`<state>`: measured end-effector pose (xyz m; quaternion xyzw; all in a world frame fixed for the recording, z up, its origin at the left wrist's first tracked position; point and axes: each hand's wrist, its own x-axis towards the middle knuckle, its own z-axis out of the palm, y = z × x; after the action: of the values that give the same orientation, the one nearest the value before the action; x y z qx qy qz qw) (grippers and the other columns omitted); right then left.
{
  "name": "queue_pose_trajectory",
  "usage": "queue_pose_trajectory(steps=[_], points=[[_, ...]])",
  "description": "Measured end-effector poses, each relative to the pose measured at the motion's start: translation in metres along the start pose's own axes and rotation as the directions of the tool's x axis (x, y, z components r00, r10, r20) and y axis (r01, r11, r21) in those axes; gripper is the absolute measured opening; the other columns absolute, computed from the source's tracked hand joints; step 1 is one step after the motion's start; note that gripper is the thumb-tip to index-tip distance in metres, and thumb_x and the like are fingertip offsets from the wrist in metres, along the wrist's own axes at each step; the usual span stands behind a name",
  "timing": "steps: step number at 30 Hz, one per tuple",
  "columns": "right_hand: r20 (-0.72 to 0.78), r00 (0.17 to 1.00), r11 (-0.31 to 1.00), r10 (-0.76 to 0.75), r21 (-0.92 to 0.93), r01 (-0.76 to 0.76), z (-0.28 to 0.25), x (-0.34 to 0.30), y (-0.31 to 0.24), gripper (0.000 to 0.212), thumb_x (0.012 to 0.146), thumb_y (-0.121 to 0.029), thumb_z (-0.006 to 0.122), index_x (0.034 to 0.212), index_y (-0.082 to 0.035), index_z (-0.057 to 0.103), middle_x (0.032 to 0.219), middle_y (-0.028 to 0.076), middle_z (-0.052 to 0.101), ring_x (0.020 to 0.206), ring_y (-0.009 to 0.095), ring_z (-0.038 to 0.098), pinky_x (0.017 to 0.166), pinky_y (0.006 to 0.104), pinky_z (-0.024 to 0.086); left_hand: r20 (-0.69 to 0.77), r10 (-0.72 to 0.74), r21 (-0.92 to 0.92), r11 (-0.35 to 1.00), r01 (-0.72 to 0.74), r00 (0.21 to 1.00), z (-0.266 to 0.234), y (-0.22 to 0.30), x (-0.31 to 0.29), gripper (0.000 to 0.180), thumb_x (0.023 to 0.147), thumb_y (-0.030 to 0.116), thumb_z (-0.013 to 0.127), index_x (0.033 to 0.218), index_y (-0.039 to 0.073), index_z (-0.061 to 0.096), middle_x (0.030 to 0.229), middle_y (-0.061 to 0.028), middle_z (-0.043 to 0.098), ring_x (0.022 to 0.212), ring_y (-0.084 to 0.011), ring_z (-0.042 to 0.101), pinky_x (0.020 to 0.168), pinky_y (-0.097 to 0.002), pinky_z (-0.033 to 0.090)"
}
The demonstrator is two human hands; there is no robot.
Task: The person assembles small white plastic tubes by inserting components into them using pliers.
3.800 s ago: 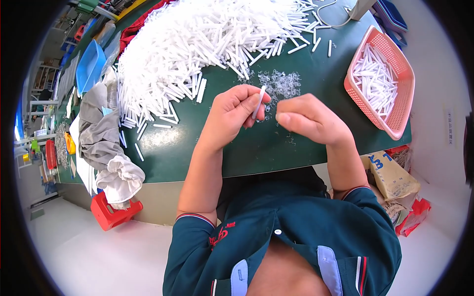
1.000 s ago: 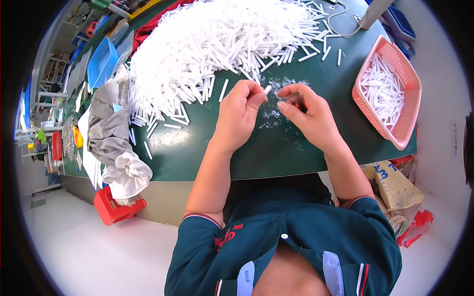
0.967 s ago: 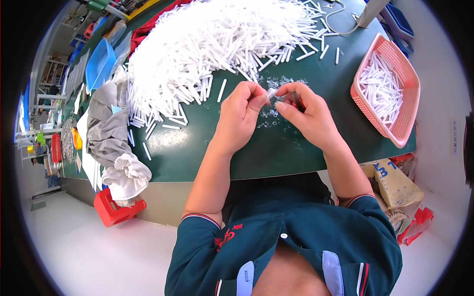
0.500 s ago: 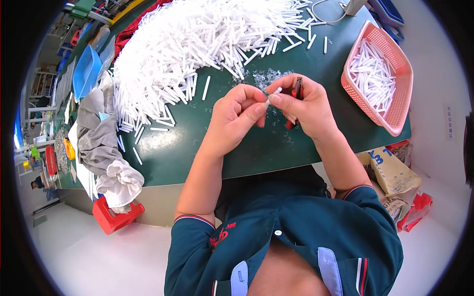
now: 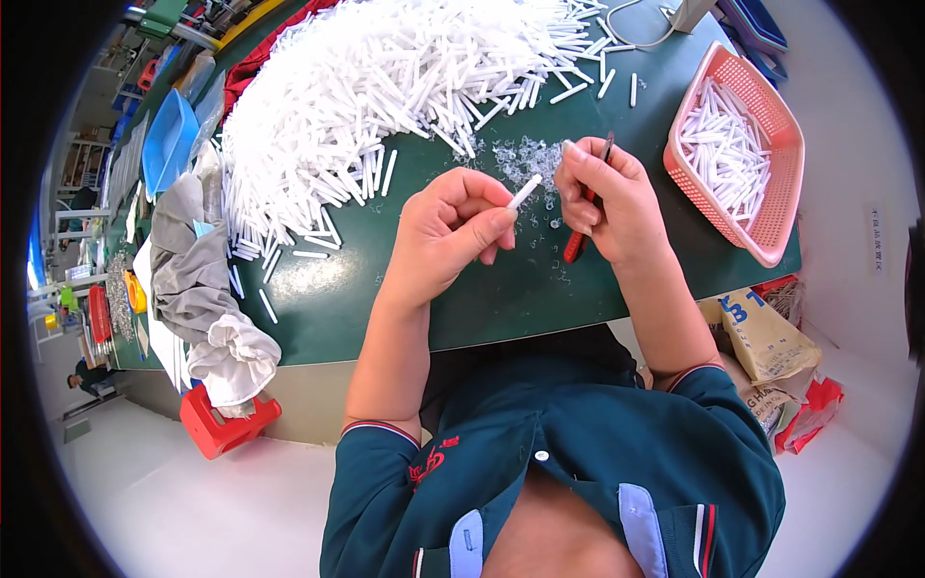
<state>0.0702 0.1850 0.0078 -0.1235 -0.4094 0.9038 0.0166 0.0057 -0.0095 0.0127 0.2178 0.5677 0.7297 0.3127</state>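
Between the thumb and fingers of my left hand [image 5: 457, 229] is a white plastic tube [image 5: 525, 191], its far end pointing up and to the right. My right hand [image 5: 614, 200] is closed around red-handled pliers [image 5: 576, 245]; they lie across the palm, partly hidden by the fingers. The two hands are apart. Just beyond them, small clear plastic scraps [image 5: 528, 157] are scattered over the green table [image 5: 385, 308]. A large heap of similar white tubes [image 5: 385, 82] spreads across the back and left of the table.
On the right stands a pink perforated basket [image 5: 788, 183] with white tubes inside. Grey and white cloths [image 5: 193, 250] hang at the table's left edge, near a blue tray [image 5: 169, 140]. A red stool [image 5: 226, 429] is below left; paper sacks [image 5: 771, 337] are below right.
My right hand has moved away from the tube to the right, its fingers now closed over the pliers. The left hand still holds the tube, which now shows more clearly.
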Motion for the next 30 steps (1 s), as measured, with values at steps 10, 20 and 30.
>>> queue_pose_trajectory(steps=[10, 20, 30], points=[[0.125, 0.992, 0.974, 0.033, -0.227, -0.004, 0.008, -0.004, 0.002, 0.018, 0.088, -0.010, 0.062, 0.102, -0.001, 0.057, 0.072, 0.000, 0.054, 0.050, 0.004, 0.042, 0.045, 0.0187, 0.034, -0.030, 0.011, 0.035, 0.999, -0.010, 0.999, 0.003, -0.001, 0.002, 0.016, 0.087, 0.006, 0.065, 0.100, 0.000, 0.059, 0.077, -0.0026, 0.062, 0.065, -0.0053, 0.057, 0.054, -0.0178, 0.044], [0.308, 0.846, 0.254, -0.435, -0.860, 0.443, 0.012, -0.003, 0.011, 0.019, 0.089, -0.016, 0.061, 0.099, -0.002, 0.053, 0.076, 0.009, 0.056, 0.062, 0.022, 0.056, 0.056, 0.0317, 0.045, -0.067, -0.038, 0.097, 0.994, 0.044, 0.997, 0.001, -0.004, 0.003, 0.011, 0.089, 0.008, 0.063, 0.095, -0.001, 0.062, 0.073, -0.0007, 0.061, 0.060, -0.0042, 0.055, 0.051, -0.0179, 0.043], [0.453, 0.796, 0.032, -0.401, -0.861, 0.507, 0.013, -0.001, 0.011, 0.017, 0.086, -0.018, 0.063, 0.091, -0.003, 0.056, 0.080, 0.012, 0.058, 0.067, 0.031, 0.058, 0.058, 0.0362, 0.047, -0.094, -0.031, 0.090, 0.995, 0.039, 0.995, 0.002, -0.004, 0.003, 0.010, 0.088, 0.008, 0.064, 0.093, 0.000, 0.062, 0.073, -0.0007, 0.061, 0.060, -0.0037, 0.055, 0.050, -0.0175, 0.043]])
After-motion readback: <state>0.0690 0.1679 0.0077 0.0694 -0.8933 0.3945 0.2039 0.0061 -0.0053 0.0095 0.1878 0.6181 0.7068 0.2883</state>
